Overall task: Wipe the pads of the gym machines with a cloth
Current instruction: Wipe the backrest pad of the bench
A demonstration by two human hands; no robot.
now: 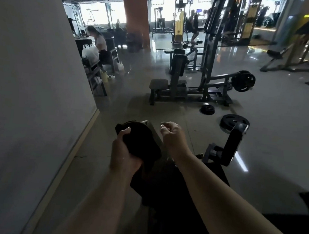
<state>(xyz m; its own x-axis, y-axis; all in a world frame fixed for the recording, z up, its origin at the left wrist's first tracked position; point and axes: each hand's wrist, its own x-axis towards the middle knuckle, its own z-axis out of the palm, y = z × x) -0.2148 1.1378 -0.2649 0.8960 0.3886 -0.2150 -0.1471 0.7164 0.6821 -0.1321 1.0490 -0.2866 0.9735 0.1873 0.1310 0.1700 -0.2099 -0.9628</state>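
The left hand (126,151) grips a bunched black cloth (140,140), pressing it on the near machine's dark pad (171,189). Just to its right, the right hand (172,135) hangs above the pad, fingers loosely curled and holding nothing. Farther right, two weight plates (233,122) lie on the grey floor (273,116); a wall (31,87) stands left.
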